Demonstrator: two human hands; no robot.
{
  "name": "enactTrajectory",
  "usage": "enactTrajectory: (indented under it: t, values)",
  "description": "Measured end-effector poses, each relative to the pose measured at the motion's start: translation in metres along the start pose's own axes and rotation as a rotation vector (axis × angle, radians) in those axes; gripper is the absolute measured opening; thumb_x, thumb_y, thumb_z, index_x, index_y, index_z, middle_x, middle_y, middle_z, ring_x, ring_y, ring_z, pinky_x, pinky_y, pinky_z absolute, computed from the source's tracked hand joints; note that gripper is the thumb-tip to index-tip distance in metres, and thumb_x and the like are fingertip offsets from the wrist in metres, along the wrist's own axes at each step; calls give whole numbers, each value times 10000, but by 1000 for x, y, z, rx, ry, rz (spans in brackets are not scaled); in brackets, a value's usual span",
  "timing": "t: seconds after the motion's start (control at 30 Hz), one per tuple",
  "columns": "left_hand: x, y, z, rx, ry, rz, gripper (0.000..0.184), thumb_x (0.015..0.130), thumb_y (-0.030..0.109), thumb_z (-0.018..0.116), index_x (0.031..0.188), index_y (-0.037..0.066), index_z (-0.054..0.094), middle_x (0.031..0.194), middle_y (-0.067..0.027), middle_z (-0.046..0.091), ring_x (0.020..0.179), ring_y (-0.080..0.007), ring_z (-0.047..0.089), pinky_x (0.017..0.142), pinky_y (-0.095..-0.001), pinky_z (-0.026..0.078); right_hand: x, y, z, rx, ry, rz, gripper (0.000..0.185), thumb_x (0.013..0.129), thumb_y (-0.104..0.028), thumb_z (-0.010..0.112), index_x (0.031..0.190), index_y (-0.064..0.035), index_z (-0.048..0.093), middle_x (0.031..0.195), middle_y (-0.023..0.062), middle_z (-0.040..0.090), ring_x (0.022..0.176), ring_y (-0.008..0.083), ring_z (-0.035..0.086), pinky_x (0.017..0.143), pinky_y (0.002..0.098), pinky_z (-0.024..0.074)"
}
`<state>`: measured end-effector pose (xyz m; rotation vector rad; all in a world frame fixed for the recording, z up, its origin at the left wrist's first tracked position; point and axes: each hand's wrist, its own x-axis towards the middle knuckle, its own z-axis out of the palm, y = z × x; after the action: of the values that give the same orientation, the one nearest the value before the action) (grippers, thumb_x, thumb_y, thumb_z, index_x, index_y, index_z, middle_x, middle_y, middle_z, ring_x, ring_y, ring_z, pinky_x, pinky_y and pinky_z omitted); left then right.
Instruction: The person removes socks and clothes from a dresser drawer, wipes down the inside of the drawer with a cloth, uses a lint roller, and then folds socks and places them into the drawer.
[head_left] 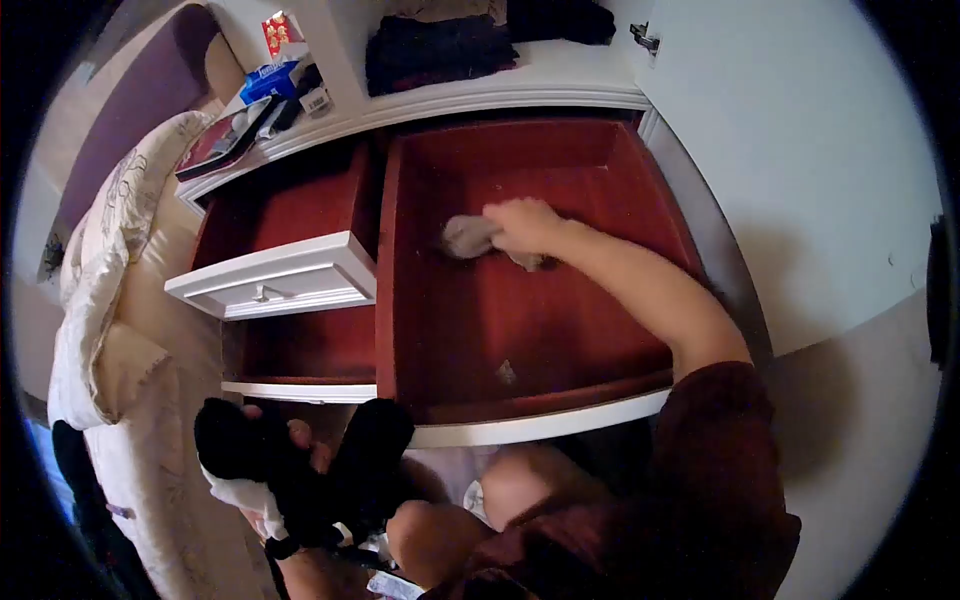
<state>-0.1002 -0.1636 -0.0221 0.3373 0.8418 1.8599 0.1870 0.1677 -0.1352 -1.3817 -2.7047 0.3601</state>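
A large red-brown drawer [450, 330] is pulled out in front of me. Over its inside, my right hand [525, 228] is closed on a light grey cloth [468, 237], slightly blurred. At the lower left, my left hand [310, 445] has its fingers wrapped round a bundle of black cloth [290, 470]. Some white cloth [240, 492] hangs at the side of that bundle. A small pale scrap [507, 372] lies on the drawer's bottom near the front.
Two smaller drawers [275, 285] stand open at the left. Folded dark clothes [440, 52] lie on the shelf above. A blue packet [268, 82] and a tray [225, 138] sit at the upper left, beside a bed [130, 270]. An open cabinet door [800, 150] is at the right.
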Motion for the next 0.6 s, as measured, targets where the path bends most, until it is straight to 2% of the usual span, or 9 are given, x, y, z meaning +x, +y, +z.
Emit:
enactTrajectory:
  t: [0.1,0.13,0.2,0.27,0.33,0.4,0.5,0.57,0.6]
  values:
    - [-13,-8,-30,-164,-306,-138,455,926,508,387,1187,156,508,846,-232,554,696,-343,559,524,-425,452,-5,-16,-60,362,171,15,278,786,-295,549,947,-79,621,898,163,661,865,363,635,736,478,499]
    - [-17,-11,-45,-171,-436,-201,460,927,505,374,1185,150,508,846,-252,551,710,-349,560,537,-421,459,-6,-16,-79,446,228,-89,273,810,-258,528,973,-52,601,807,164,662,741,313,657,645,447,518]
    - [-31,-26,-68,-27,-471,-339,439,914,473,423,1170,128,516,854,-220,563,715,-329,564,552,-400,467,-44,-52,-130,829,170,-69,245,842,-131,440,1030,6,518,588,135,580,449,239,582,404,364,481]
    - [-29,-52,-86,599,-566,-242,422,860,387,548,1165,96,527,888,-169,591,753,-291,587,601,-380,494,-103,-101,-180,958,54,49,272,839,-108,439,1067,19,514,610,95,556,526,201,574,470,351,493]
    - [-23,-70,-87,843,-604,-382,504,733,203,721,1181,62,538,957,-102,628,838,-232,621,706,-364,525,-142,-115,-170,764,396,-57,353,833,-96,467,1160,28,513,822,95,626,776,185,622,695,326,521]
    - [-14,-76,-59,541,-513,-811,781,541,-32,831,1251,30,511,1053,-82,646,959,-203,630,847,-356,520,-192,-152,-148,930,662,-96,421,828,-77,513,1238,20,497,1070,85,619,1005,178,578,902,312,454]
    - [-9,-82,-53,497,-562,-748,756,574,-57,824,1253,0,499,1065,-92,641,954,-200,628,851,-351,513,-245,-132,-41,846,954,-353,491,811,-217,656,1235,-10,519,1131,106,609,1034,211,585,922,353,445]
    - [-2,-88,-54,584,-551,-673,756,596,-67,815,1267,-30,470,1074,-96,638,965,-189,624,864,-357,508,-268,-101,3,525,889,-404,527,776,-325,690,1191,-29,555,1081,127,631,991,246,612,866,370,467]
    - [2,-86,-40,491,-551,-715,826,596,-58,819,1313,-52,410,1073,-105,634,975,-190,620,869,-361,506,-277,-110,-8,372,783,-281,541,762,-367,691,1172,-37,568,1051,136,640,959,261,622,833,377,479]
